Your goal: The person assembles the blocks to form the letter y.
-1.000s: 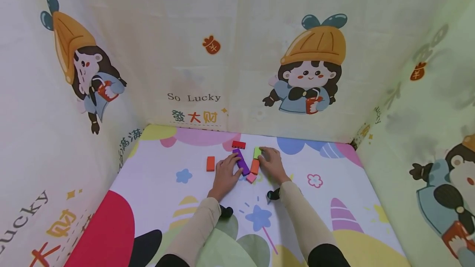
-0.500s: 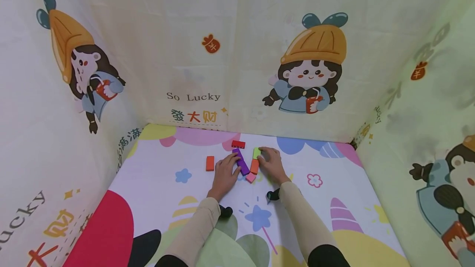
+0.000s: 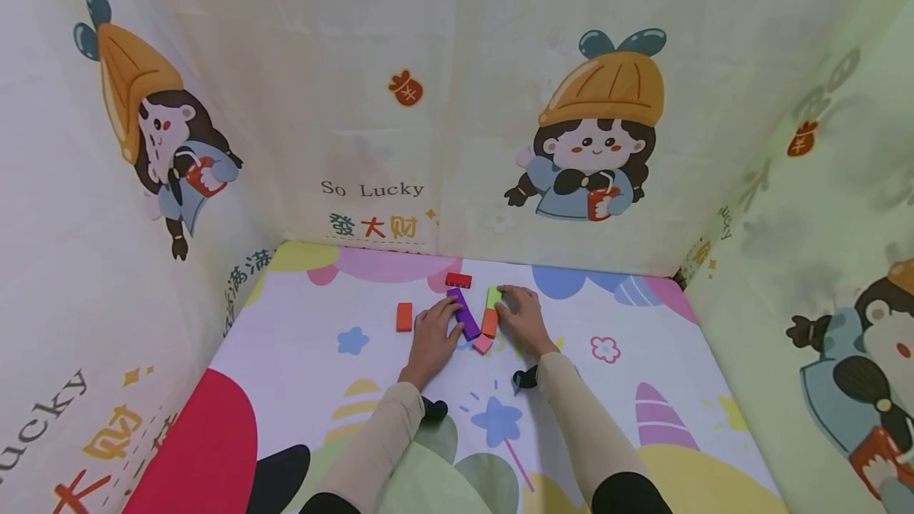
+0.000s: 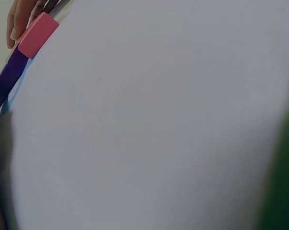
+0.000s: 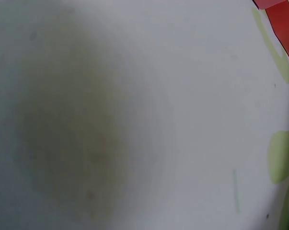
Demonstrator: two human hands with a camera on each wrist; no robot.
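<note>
A purple block (image 3: pixel 465 316) slants across the tabletop, with my left hand (image 3: pixel 432 339) holding it along its left side, fingertips at its upper part and thumb lower down. Opposite it, an orange block (image 3: pixel 489 323) and a lime-green block (image 3: pixel 493 297) lie end to end. Thumb and fingers of my right hand (image 3: pixel 523 318) grip the green one from the right. A small pink block (image 3: pixel 482 344) sits at the near ends of the purple and orange blocks, so the group forms a V. The left wrist view shows the pink block (image 4: pixel 39 36) against the purple block (image 4: pixel 10 76).
Beyond the V lies a red block (image 3: pixel 458 280) with small marks along its near side. Another orange block (image 3: pixel 405 316) rests left of my left hand. Patterned cloth walls (image 3: pixel 457 141) enclose the printed tabletop (image 3: pixel 564 435) at the back and both sides.
</note>
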